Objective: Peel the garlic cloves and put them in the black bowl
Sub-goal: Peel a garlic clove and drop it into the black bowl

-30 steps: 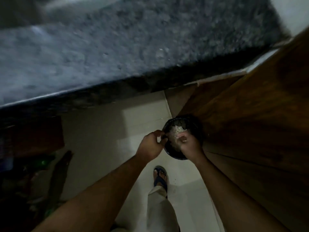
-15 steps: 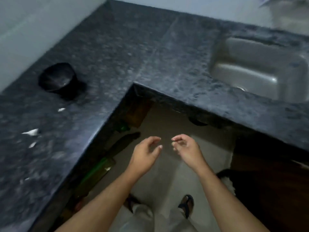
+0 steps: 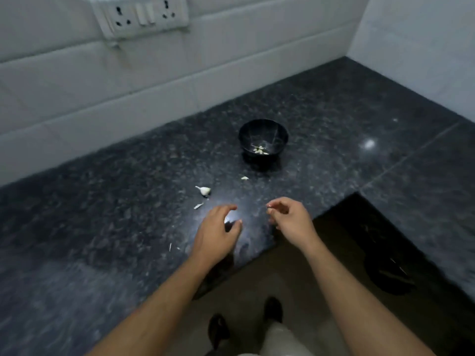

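- On the dark granite counter [image 3: 108,201], the black bowl [image 3: 262,140] holds peeled garlic cloves [image 3: 260,149]; one unpeeled clove [image 3: 204,190] lies near it.
- Left hand [image 3: 217,233] hovers relaxed, holding nothing.
- Right hand [image 3: 290,220] loosely curled; any pinched scrap too blurred to tell.
- No readable writing.

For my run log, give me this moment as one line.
left hand open over countertop | right hand loosely curled, empty | unpeeled garlic clove on countertop | black bowl holds peeled cloves

Bare counter [image 3: 334,129] towards black bowl [image 3: 263,129] — only garlic clove [image 3: 204,190] between
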